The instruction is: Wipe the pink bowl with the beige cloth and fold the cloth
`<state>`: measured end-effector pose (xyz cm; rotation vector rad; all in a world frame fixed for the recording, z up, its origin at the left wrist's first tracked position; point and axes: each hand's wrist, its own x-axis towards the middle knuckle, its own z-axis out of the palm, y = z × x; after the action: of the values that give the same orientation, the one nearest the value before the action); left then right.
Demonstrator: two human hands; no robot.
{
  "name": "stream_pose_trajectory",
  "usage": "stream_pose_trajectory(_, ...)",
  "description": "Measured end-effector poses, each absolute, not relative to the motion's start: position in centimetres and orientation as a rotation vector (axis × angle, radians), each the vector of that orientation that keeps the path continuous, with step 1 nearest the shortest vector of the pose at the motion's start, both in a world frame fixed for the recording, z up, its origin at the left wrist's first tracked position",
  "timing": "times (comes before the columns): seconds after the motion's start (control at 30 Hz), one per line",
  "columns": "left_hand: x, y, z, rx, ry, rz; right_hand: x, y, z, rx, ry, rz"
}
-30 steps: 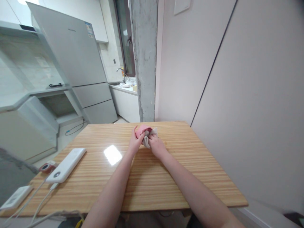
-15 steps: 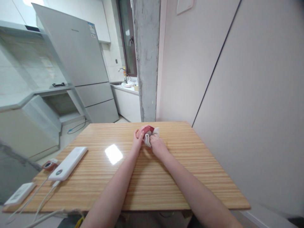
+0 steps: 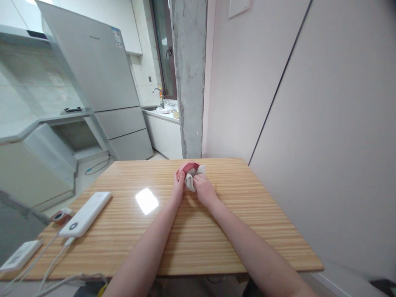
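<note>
Near the far edge of the wooden table (image 3: 235, 231), my left hand (image 3: 178, 181) is closed on the left side of a small pink bowl (image 3: 187, 166). The bowl is tilted, its opening turned toward the right and toward me. My right hand (image 3: 204, 189) is closed around a whitish cloth (image 3: 189, 182), which is bunched against the inside of the bowl. One end of the cloth sticks up above my right fingers. The bowl's underside and part of its rim are hidden by my hands and the cloth.
On the table's left lie a white power bank (image 3: 86, 214) with a cable (image 3: 51, 264), a small red-brown device (image 3: 61, 216) and a white box-like item (image 3: 21, 255). Behind the table stand a concrete column (image 3: 191, 82) and a fridge (image 3: 93, 62). A pale wall (image 3: 309, 123) borders the right.
The bowl and cloth have shifted very slightly left in view, together with the whole scene. My left hand still holds the bowl and my right hand the cloth.
</note>
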<state>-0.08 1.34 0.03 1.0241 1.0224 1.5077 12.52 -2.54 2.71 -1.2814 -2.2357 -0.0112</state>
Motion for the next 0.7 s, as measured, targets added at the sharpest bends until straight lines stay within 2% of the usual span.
stream_pose_trajectory(0.07,1.1,0.9,-0.2,0.991,0.954,1.517,12.5,-2.5,2.5,-1.329,-2.161,0.023)
stream_pose_trajectory(0.17,0.8,0.7,0.1,1.040,1.103,1.523,12.2,-2.4,2.1,-1.310,-2.171,0.096)
stream_pose_trajectory(0.37,-2.0,0.4,2.0,1.519,1.254,1.471,12.5,-1.9,1.6,-1.345,-2.271,0.055)
stream_pose_trajectory(0.57,0.4,0.8,-0.3,1.194,1.123,1.496,12.6,-2.0,1.5,-1.374,-2.151,0.108)
stream_pose_trajectory(0.7,-1.0,1.7,-0.1,1.177,1.152,1.559,12.6,-1.9,1.5,-1.178,-2.213,0.124)
